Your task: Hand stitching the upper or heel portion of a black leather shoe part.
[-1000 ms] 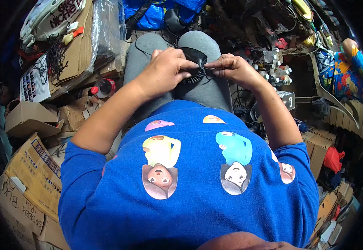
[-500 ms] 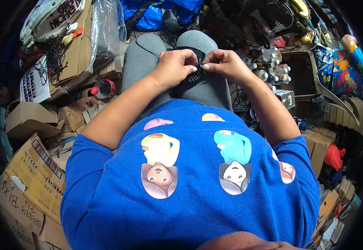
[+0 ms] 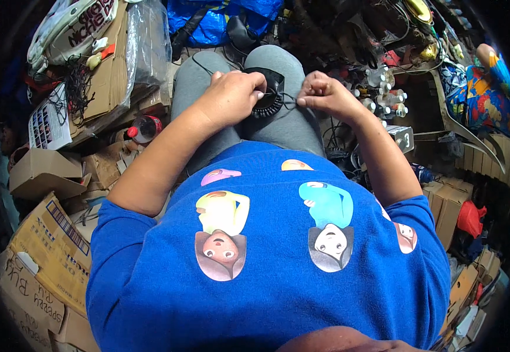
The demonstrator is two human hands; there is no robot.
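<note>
Over my knees lies a black piece [image 3: 274, 78] with a ridged, stitched curved edge, looking like a shoe upper. My left hand [image 3: 234, 97] is closed on its left side, thumb and fingers near the middle of the piece. A thin black cord [image 3: 289, 101] runs in loops from the piece toward my right hand [image 3: 327, 97]. That hand is a little off to the right, thumb and finger pinched on the cord. Whether a needle is in the fingers, I cannot tell.
Cardboard boxes [image 3: 47, 170] and a red-capped bottle [image 3: 147, 128] stand at the left. Several small clear bottles [image 3: 393, 100] cluster at the right near a curved grey frame [image 3: 466, 135]. A blue bag [image 3: 208, 26] lies beyond my knees.
My right hand has drawn away from the black piece to the right, pulling out the cord, which now shows in loops. My left hand stays on the piece, shifted slightly left.
</note>
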